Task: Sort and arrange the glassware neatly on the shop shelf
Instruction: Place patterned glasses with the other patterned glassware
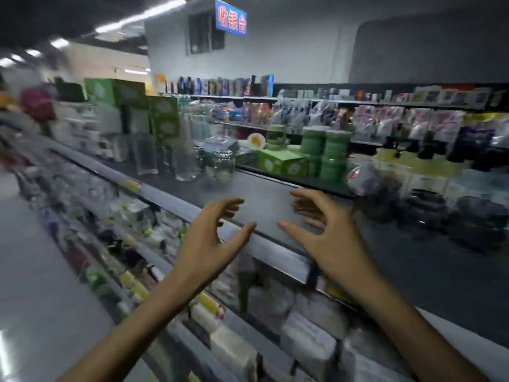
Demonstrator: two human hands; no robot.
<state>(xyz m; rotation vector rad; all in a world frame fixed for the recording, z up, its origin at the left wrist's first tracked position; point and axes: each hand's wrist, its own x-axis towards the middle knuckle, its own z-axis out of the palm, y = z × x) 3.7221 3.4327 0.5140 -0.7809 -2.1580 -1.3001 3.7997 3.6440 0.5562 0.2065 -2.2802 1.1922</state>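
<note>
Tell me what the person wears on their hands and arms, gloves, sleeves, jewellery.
The left hand and right hand are ungloved, and no sleeve shows up to the frame's edge. No watch, bracelet or ring is visible, though the picture is blurry.

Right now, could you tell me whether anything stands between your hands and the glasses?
Nothing visible does. Bare shelf lies between the left hand, the right hand and the glasses; the green box stands off to the right.
</note>
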